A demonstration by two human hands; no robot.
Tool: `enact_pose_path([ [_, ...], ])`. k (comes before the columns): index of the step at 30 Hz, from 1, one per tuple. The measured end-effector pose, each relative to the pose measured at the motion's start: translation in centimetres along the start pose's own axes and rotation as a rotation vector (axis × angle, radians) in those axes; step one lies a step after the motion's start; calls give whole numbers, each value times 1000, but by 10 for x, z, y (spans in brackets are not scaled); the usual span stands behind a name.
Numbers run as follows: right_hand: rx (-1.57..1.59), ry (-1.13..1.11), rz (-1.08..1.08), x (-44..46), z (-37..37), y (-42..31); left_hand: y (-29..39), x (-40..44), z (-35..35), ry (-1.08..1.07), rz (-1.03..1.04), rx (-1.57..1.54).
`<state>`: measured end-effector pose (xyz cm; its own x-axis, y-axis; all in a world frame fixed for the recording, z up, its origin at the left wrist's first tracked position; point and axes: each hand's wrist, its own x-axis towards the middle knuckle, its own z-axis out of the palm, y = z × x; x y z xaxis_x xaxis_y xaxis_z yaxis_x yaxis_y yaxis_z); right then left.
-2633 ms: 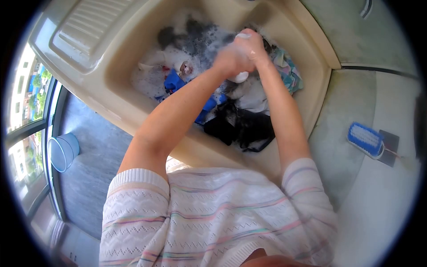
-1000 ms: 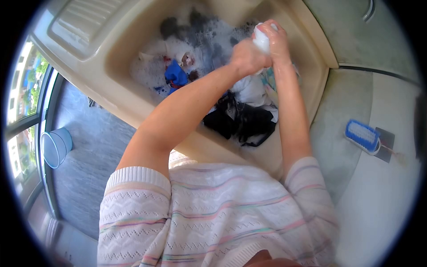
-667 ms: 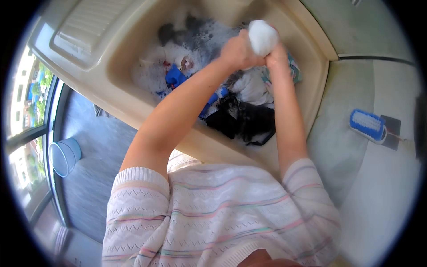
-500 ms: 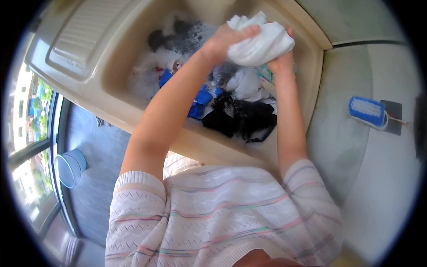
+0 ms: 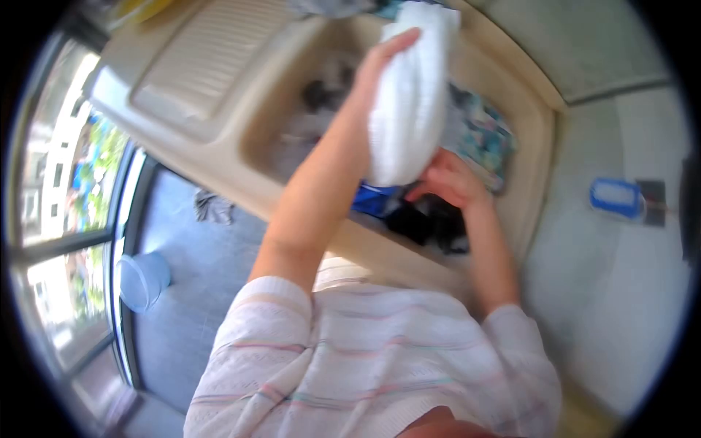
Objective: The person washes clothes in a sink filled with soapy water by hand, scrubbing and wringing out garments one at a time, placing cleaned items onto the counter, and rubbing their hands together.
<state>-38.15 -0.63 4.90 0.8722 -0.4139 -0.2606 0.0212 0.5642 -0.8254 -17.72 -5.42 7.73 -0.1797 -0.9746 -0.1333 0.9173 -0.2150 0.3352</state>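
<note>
A folded white cloth (image 5: 410, 102) hangs lengthwise above the beige sink (image 5: 537, 146). My left hand (image 5: 383, 58) is closed on its upper left side, with the thumb lying over the front. My right hand (image 5: 451, 181) is just below and right of the cloth's lower end, fingers apart; whether a fingertip touches the cloth cannot be made out. Under the hands in the sink are black fabric (image 5: 420, 219), a blue piece (image 5: 372, 198) and a teal patterned cloth (image 5: 485, 135). Blur and my left arm hide part of the laundry.
A ribbed washboard (image 5: 212, 62) is at the sink's left. Grey fabric (image 5: 332, 6) and a yellow object (image 5: 139, 9) show at the top edge. On the floor are a light blue bucket (image 5: 144, 281) and a grey cloth (image 5: 213, 207). A blue brush (image 5: 615, 198) is at right.
The white cloth has gone from a squeezed bundle between both hands to a long loose shape. My right hand has let go and moved lower. The view has shifted, showing more at the top.
</note>
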Motion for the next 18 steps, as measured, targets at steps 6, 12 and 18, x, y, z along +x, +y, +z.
enact_pose_path([
  [6, -102, 176, 77, 23, 18, 3, 102, -78, 13, 168, 315, 168],
  [12, -67, 315, 96, 36, 12, 12, 204, -142, -21, 213, 488, 172],
  [18, -72, 402, 109, 51, 8, 14, 355, -181, -122, 502, 837, 484],
])
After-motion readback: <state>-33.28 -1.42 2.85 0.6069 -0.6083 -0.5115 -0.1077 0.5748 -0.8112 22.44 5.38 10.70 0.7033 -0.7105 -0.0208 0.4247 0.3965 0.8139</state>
